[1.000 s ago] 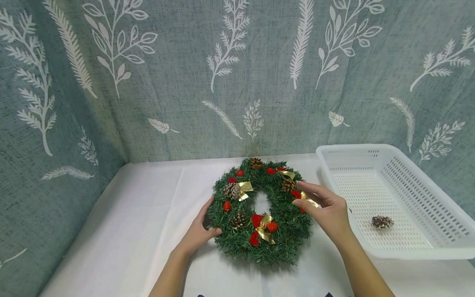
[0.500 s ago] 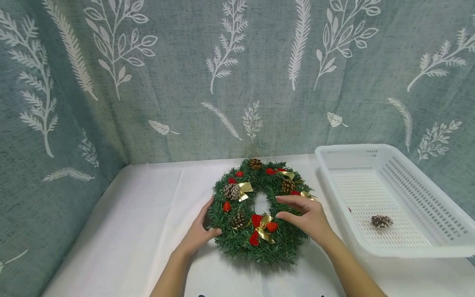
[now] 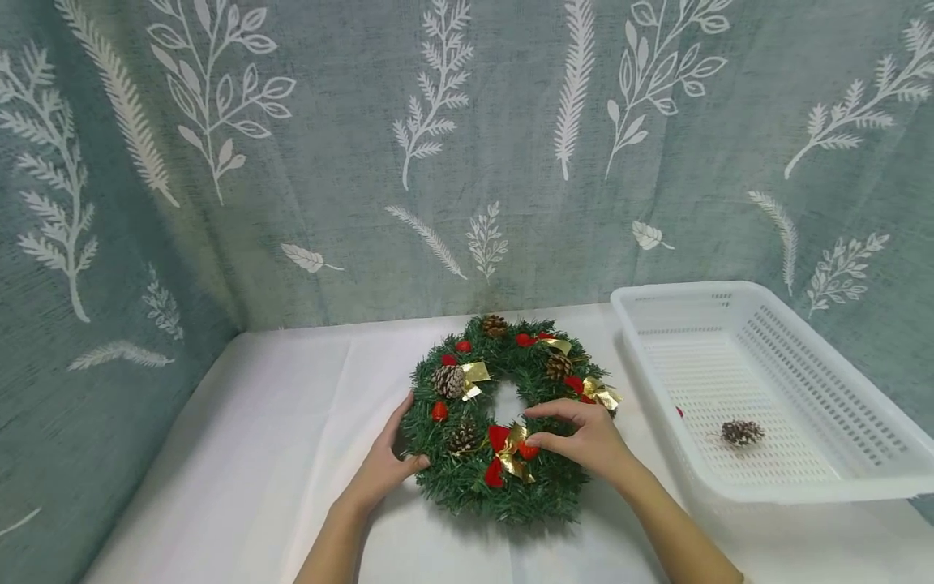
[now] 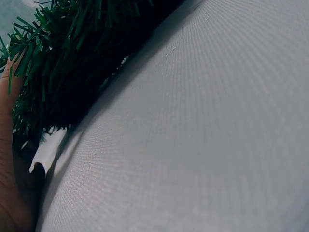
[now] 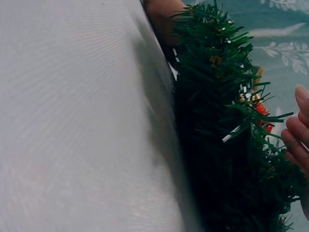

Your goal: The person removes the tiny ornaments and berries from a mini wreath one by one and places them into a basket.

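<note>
Right hand (image 3: 589, 438) moved left, basket (image 3: 820, 491) (pinecone (image 3: 742, 433) inside)

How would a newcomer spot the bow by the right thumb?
On the white table is a green wreath. Look just below its middle, left of the right hand, for a red-and-gold bow. Of the wreath's visible bows, it sits nearest the viewer.

A green wreath (image 3: 511, 361) with pine cones (image 3: 447, 381) and red-and-gold bows (image 3: 515, 459) lies flat on white cloth (image 3: 241, 454).
</note>
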The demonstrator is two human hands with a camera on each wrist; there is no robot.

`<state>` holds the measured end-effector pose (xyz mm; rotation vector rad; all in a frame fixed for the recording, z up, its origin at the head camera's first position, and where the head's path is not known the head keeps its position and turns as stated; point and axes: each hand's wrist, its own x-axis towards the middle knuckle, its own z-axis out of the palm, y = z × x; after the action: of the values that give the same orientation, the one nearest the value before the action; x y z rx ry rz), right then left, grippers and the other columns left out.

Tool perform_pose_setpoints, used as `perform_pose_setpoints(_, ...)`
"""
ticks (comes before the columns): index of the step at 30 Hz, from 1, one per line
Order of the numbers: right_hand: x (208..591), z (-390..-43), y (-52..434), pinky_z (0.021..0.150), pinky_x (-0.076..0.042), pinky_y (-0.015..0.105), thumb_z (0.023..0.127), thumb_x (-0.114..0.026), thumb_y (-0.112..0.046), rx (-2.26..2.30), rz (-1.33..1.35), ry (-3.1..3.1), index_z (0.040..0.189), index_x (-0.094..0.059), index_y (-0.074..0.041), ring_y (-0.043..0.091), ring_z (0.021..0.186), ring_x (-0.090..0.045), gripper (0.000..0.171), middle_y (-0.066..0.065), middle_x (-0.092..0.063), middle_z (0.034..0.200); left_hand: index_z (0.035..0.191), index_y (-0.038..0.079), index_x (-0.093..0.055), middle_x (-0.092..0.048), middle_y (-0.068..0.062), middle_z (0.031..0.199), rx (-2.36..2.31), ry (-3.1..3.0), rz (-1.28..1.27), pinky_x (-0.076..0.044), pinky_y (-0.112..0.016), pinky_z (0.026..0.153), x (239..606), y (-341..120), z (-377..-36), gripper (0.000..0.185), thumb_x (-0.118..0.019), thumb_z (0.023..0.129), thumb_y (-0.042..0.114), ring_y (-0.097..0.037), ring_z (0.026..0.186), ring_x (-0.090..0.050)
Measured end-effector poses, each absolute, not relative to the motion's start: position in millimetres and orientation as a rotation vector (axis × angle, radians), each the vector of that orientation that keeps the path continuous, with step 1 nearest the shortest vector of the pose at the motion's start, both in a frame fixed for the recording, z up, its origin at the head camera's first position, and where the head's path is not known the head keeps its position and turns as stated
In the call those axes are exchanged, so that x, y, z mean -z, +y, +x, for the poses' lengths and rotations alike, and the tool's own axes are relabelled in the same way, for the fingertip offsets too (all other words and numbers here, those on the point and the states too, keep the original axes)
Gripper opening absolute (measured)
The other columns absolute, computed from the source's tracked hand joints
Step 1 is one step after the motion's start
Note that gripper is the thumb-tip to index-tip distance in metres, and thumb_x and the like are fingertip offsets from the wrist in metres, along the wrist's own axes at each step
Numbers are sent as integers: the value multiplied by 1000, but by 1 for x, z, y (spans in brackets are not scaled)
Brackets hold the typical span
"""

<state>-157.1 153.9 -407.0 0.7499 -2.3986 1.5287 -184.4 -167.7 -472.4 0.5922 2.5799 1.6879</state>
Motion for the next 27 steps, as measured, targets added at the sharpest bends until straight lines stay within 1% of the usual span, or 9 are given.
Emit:
perform_pose_setpoints(6,414,-157,151,90,-51,39,76,-79,-24,-1432,739,-2465,108,-72,-11,12,104,-64,35,-3,-71,107,153,27,-14,-14,-9,159,-1669,2610,542,-13,-72,104,474,-170,-181,104,-64,72,70,-45,141,-13)
perform_pose_setpoints(10,416,-158,151,90,-51,41,75,-80,-26,-1424,737,-2494,108,-72,-12,14,104,-64,36,-4,-71,107,153,26,-14,-14,-10,158,-1666,2606,545,-13,-72,104,472,-168,-182,105,-64,72,69,-46,141,-13)
perform_pose_setpoints(16,420,-160,155,90,-51,42,77,-78,-32,-1393,726,-2544,110,-72,-18,14,104,-64,36,-6,-70,108,153,28,-14,-13,-6,159,-1692,2566,565,-12,-72,105,472,-165,-185,102,-66,74,66,-43,142,-11)
perform_pose_setpoints(21,424,-159,157,87,-53,39,76,-79,-28,-1356,785,-2515,108,-72,-18,11,100,-65,34,-5,-71,105,153,28,-13,-11,-6,159,-1693,2543,584,-12,-72,104,474,-165,-185,103,-67,74,64,-43,142,-10)
perform_pose_setpoints(25,425,-161,155,84,-54,35,74,-80,-22,-1335,849,-2449,107,-73,-16,11,97,-65,34,-2,-71,103,153,28,-14,-12,-6,159,-1699,2560,581,-12,-72,104,474,-166,-186,104,-68,73,64,-43,142,-10)
perform_pose_setpoints(27,425,-162,154,82,-55,34,73,-81,-20,-1310,889,-2430,106,-73,-13,13,96,-66,35,0,-71,102,153,28,-14,-13,-6,159,-1691,2572,581,-12,-72,104,473,-167,-186,104,-67,73,65,-44,142,-11)
